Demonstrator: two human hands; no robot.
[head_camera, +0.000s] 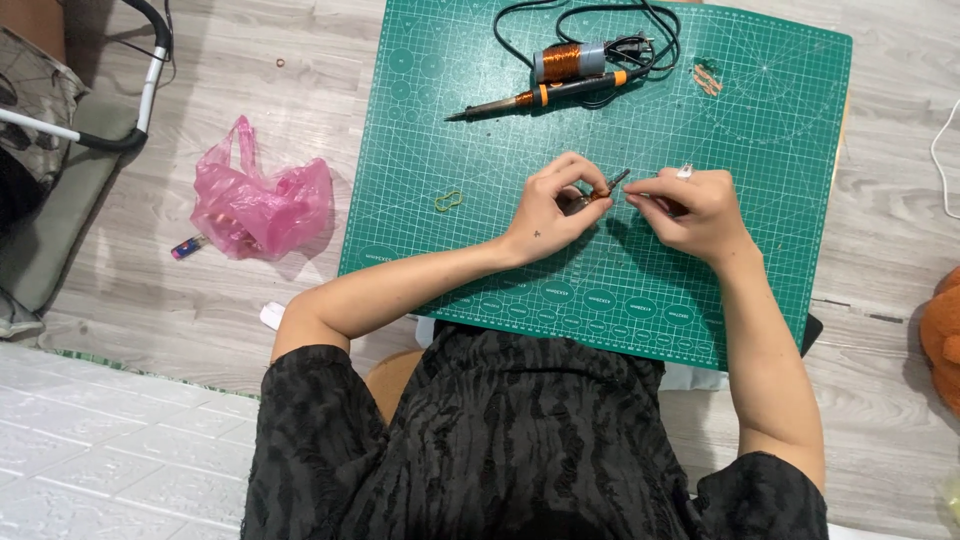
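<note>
At the middle of the green gridded cutting mat (480, 250) on my bench, my left hand (548, 205) pinches a small copper-wound part (598, 193) while my right hand (695, 208) closes on a thin dark metal tool (617, 180) meeting it. The work looks midway: the orange-handled soldering iron (535, 98) and copper wire spool (568, 60) lie untouched near the far edge; a yellow rubber band (448, 201) lies toward the left edge.
</note>
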